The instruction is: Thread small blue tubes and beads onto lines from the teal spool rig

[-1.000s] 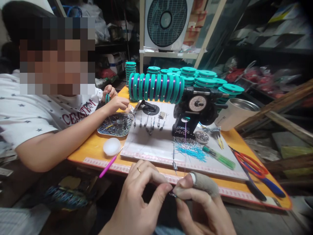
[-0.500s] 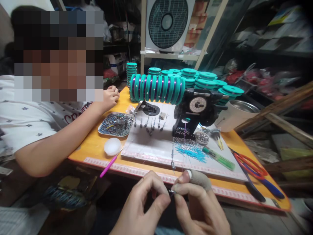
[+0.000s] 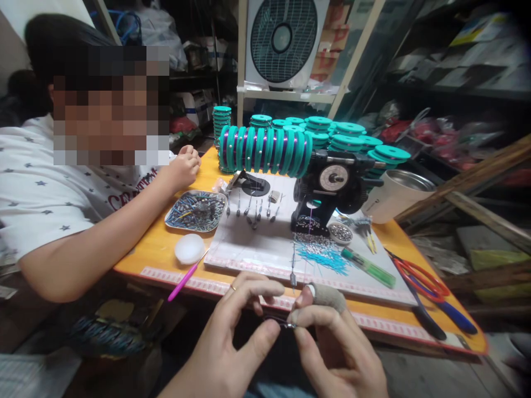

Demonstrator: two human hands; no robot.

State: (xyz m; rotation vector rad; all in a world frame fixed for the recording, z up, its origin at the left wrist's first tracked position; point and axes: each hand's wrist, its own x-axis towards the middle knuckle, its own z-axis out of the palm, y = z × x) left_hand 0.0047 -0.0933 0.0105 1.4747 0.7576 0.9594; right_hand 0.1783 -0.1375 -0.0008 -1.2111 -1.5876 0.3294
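Observation:
My right hand (image 3: pixel 336 337) is closed, thumb and forefinger pinching a small shiny metal fitting (image 3: pixel 289 325) with a thin dark line at it. A grey wrap covers one finger of this hand. My left hand (image 3: pixel 236 331) is open just beside it, thumb and forefinger apart, the thumb tip close to the fitting; whether it touches the line I cannot tell. Past my fingers a lead weight (image 3: pixel 293 278) hangs at the edge of the white board (image 3: pixel 249 243). Thin purple thread (image 3: pixel 310 221) runs down from the black winding device (image 3: pixel 327 182) toward my hands.
Green spools (image 3: pixel 265 150) sit on the device. Blue sleeves (image 3: pixel 326 257), a green-handled tool (image 3: pixel 369 267) and pliers (image 3: pixel 448 312) lie right. Left are a tray of weights (image 3: pixel 194 210), a white cup (image 3: pixel 189 249) and a pink hook tool (image 3: pixel 185 279). Another person's arm (image 3: pixel 112 232) rests on the table.
My left thumb and forefinger have parted from their pinch by the fitting, and the left fingers have spread. My right hand keeps its pinch. The other person's head has shifted slightly.

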